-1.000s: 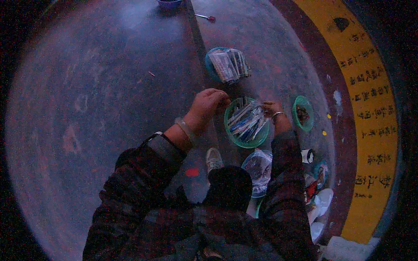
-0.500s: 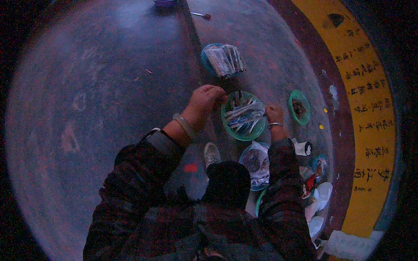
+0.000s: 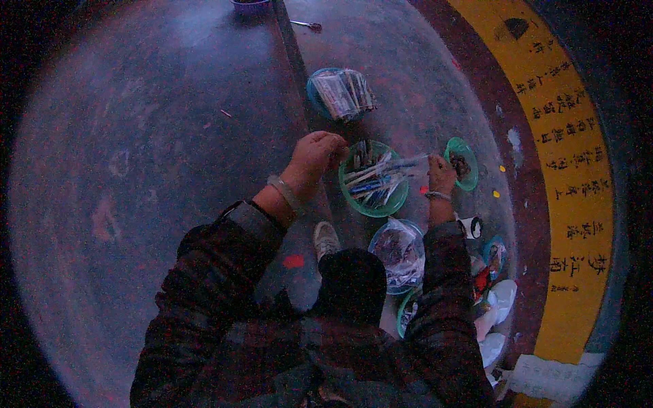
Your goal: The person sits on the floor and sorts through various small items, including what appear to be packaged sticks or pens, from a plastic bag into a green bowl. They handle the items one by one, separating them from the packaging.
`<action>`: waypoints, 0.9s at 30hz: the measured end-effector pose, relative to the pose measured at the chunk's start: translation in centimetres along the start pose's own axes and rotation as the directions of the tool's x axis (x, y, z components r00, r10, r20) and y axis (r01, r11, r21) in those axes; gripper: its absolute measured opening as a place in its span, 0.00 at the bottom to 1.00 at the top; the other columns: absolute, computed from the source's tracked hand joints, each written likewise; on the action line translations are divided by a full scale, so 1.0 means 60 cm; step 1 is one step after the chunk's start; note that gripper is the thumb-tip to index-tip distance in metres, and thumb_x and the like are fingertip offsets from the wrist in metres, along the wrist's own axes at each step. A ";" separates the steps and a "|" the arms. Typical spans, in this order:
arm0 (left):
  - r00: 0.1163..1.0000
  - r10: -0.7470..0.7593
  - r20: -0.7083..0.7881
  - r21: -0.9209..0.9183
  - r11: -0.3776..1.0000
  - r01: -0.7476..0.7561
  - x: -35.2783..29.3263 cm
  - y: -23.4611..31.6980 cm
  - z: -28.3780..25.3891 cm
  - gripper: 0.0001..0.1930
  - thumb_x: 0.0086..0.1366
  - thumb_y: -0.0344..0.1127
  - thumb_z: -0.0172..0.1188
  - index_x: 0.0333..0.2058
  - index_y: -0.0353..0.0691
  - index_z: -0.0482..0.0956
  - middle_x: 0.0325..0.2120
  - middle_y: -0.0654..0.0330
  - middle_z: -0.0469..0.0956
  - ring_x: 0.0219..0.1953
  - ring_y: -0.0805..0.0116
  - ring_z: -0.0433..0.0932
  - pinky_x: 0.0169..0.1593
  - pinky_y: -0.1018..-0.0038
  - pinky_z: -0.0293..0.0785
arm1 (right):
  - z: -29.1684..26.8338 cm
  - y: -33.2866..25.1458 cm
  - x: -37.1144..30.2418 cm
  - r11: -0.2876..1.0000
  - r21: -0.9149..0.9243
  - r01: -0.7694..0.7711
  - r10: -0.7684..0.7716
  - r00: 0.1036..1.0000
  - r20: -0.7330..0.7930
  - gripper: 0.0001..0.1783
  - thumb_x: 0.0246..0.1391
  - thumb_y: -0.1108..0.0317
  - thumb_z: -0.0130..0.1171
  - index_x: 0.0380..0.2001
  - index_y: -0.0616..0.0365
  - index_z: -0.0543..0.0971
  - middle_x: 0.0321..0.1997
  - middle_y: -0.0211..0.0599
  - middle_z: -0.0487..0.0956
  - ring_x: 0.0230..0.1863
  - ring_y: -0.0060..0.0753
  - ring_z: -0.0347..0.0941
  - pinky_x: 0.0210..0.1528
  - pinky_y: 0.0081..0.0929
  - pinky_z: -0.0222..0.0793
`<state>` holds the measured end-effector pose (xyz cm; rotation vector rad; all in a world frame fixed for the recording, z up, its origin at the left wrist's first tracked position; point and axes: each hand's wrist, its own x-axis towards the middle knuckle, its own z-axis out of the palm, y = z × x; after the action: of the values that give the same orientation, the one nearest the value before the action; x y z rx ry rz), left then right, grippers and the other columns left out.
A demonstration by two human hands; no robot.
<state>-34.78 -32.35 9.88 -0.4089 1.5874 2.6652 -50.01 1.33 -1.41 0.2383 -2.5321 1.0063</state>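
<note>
Right hand (image 3: pixel 442 175) now stands farther right of the green basket (image 3: pixel 375 212) than before, pinching a slim clear packet (image 3: pixel 412 163); left hand (image 3: pixel 315 156) curled beside the basket's left rim, hold indeterminable

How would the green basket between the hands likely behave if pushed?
Probably sliding rather than rolling: the basket appears to sit upright, its open top facing up. Its thin-looking rim suggests light, slightly flexible plastic. The long, thin packets inside would likely shift, since they lie loosely at crossing angles.
</note>
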 end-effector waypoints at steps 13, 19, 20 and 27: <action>1.000 -0.018 0.009 -0.006 1.000 0.018 0.007 -0.008 -0.009 0.09 0.54 0.37 0.50 0.25 0.37 0.73 0.19 0.64 0.71 0.18 0.76 0.65 0.22 0.79 0.61 | -0.040 -0.124 0.037 0.997 0.070 -0.032 0.035 0.998 -0.045 0.13 0.50 0.59 0.49 0.33 0.57 0.73 0.28 0.36 0.75 0.24 0.31 0.73 0.20 0.25 0.69; 1.000 0.012 0.026 0.017 1.000 -0.013 0.010 -0.010 -0.014 0.09 0.54 0.38 0.51 0.25 0.38 0.73 0.19 0.63 0.72 0.19 0.76 0.66 0.22 0.79 0.62 | -0.023 -0.100 0.046 0.622 -0.609 0.493 -0.539 0.833 0.125 0.10 0.51 0.63 0.47 0.33 0.57 0.72 0.27 0.34 0.74 0.25 0.28 0.73 0.23 0.25 0.69; 0.999 0.019 0.045 0.013 1.000 -0.020 0.008 -0.007 -0.012 0.10 0.54 0.38 0.51 0.25 0.38 0.73 0.19 0.63 0.72 0.19 0.76 0.67 0.22 0.78 0.62 | -0.032 -0.120 0.045 0.487 -0.710 0.509 -0.608 0.781 0.143 0.10 0.52 0.63 0.47 0.32 0.56 0.72 0.26 0.33 0.74 0.25 0.26 0.72 0.23 0.24 0.68; 0.999 0.020 0.041 0.065 0.998 -0.022 -0.010 0.005 0.000 0.10 0.54 0.38 0.51 0.25 0.38 0.73 0.20 0.64 0.72 0.20 0.75 0.67 0.23 0.78 0.63 | -0.059 -0.145 0.040 0.985 0.105 0.137 -0.115 0.974 -0.197 0.08 0.53 0.62 0.48 0.30 0.54 0.72 0.22 0.25 0.70 0.22 0.17 0.64 0.21 0.15 0.61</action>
<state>-34.26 -32.41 10.26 -0.3356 1.6714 2.6101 -48.49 -2.56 7.30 0.3171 -2.2599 1.0760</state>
